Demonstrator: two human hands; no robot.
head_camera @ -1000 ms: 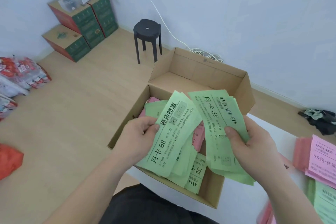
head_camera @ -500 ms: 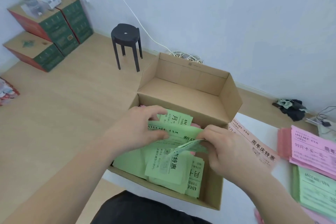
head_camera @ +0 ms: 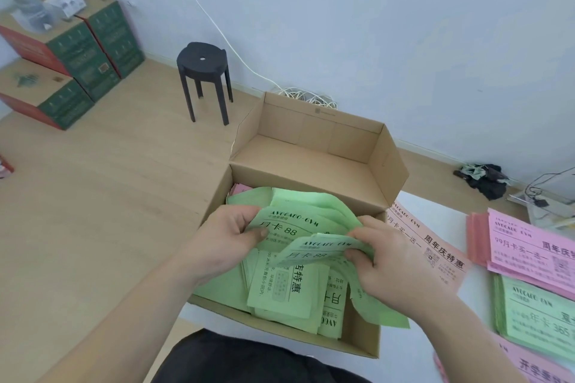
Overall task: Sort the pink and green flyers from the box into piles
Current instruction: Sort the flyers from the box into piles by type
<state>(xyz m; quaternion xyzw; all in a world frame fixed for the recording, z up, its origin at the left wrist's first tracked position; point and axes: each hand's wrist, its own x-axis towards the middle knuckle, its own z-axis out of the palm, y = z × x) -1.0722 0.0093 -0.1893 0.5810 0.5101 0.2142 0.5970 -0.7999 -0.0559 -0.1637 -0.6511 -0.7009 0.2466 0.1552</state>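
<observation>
Green flyers (head_camera: 280,292) lay loose and overlapping in a brown cardboard box (head_camera: 364,336), which stood with its lid folded back at the left edge of the white tabletop (head_camera: 435,207). A corner of one pink flyer (head_camera: 241,188) showed at the box's far left corner, mostly buried under the green sheets. Both hands were over the box. The left hand (head_camera: 224,242) pinched the left end of a green flyer (head_camera: 289,227) between thumb and curled fingers, holding it tilted up above the heap. The right hand (head_camera: 392,264) had its fingers curled around the right end of a second green flyer (head_camera: 317,250), which bowed just in front of the first and overlapped it; further green sheets hung beneath this hand, over the box's right wall. Just beside the box's right wall a single pink flyer (head_camera: 435,246) lay flat on the tabletop. Farther toward the right side of the tabletop sat a pink pile (head_camera: 529,246), and nearer the front edge a green pile (head_camera: 535,317) partly tucked under it, with another pink sheet (head_camera: 535,367) at the front. On the wooden floor beyond stood a black stool (head_camera: 203,62) and stacked green-and-red cartons (head_camera: 77,50).
</observation>
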